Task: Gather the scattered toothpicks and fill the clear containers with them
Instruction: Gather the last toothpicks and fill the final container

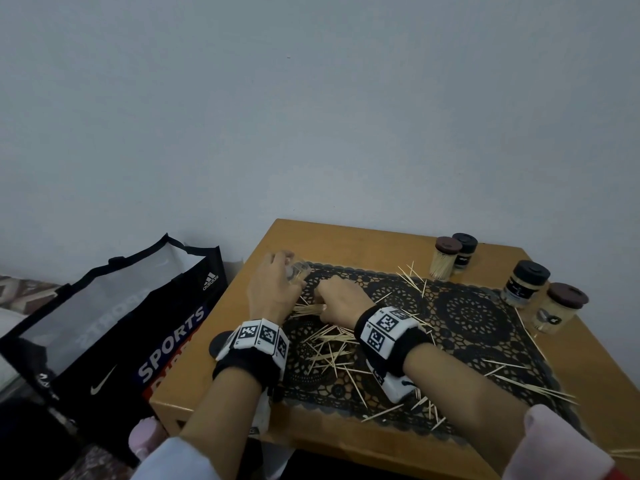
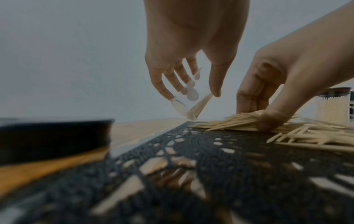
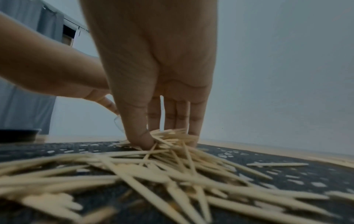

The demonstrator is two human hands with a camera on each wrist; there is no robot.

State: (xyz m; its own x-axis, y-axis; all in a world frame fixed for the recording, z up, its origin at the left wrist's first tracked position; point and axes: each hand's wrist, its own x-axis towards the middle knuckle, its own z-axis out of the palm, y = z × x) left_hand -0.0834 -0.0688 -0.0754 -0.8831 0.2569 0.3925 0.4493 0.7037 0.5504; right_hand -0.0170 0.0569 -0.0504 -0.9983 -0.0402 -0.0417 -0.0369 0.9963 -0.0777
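wooden table [image 1: 363, 237], black lace mat [image 1: 485, 327], capped jars [image 1: 524, 284], black lid [image 1: 219, 342]

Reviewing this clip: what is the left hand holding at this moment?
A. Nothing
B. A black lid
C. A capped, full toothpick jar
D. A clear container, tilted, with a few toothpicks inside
D: the left hand grips a tilted clear container with a few toothpicks inside, above the lace mat's edge, while the right hand pinches a toothpick bundle on the mat.

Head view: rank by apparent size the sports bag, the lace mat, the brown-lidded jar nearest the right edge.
1. Lace mat and sports bag: look alike in extent, and the bag sits lower, so unranked.
2. Brown-lidded jar: clearly smallest.
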